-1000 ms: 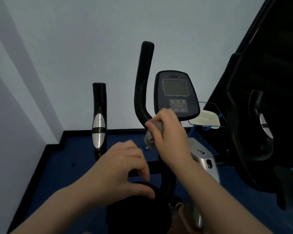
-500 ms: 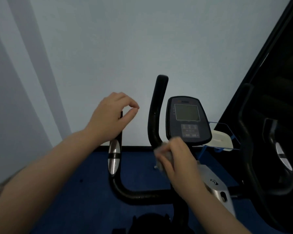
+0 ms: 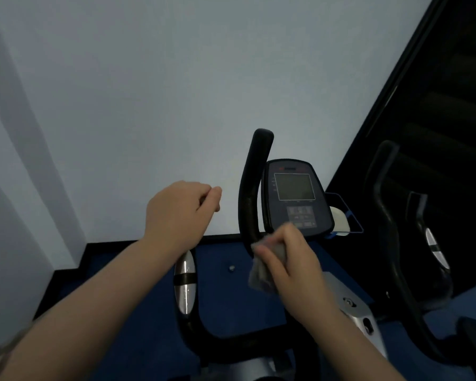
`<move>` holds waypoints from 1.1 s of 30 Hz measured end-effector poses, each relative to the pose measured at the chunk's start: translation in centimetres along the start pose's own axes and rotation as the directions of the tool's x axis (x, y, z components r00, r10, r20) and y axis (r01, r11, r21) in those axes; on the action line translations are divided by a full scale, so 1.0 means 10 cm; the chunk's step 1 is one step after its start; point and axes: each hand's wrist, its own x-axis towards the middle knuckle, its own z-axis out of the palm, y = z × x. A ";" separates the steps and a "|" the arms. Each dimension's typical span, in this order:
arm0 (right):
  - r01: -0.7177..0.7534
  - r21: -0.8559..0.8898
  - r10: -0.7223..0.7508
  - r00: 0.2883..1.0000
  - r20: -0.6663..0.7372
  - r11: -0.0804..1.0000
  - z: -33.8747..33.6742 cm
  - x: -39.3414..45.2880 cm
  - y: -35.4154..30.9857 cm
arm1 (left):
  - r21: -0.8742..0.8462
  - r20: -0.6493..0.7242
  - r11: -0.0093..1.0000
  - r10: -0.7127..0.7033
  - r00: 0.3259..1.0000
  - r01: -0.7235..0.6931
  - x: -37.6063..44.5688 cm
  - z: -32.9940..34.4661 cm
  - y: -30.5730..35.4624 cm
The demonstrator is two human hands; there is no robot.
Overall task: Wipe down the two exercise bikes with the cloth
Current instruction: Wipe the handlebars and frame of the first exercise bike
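The nearer exercise bike stands in front of me with black handlebars, silver grip sensors and a dark console. My right hand is shut on a crumpled grey cloth, pressed against the lower part of the right handlebar, just below the console. My left hand hovers over the top of the left handlebar and hides it; its fingers are loosely curled, thumb against forefinger, with nothing visible in them. A second bike's black handlebar rises at the right.
A pale wall stands close behind the bikes, with a black skirting along blue floor. A dark panel fills the right side. A white object in a blue wire holder sits behind the console.
My left hand rose from near the seat to the top of the left handlebar. My right hand stayed on the right handlebar with the cloth. The view tilted upward.
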 end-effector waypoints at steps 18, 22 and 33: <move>-0.168 0.074 0.181 0.961 -0.208 0.983 0.33 0.75 -0.23 | 0.007 -0.065 0.999 0.041 0.997 -0.041 0.01 0.07 -0.06; 0.013 -0.149 -0.021 0.998 -0.051 0.989 0.20 0.15 -0.07 | -0.019 -0.052 0.999 0.043 0.998 -0.044 0.00 0.08 -0.08; 0.002 -0.061 -0.007 0.996 -0.089 0.998 0.23 0.28 -0.18 | -0.031 -0.030 0.999 0.038 0.999 -0.039 0.01 0.03 -0.05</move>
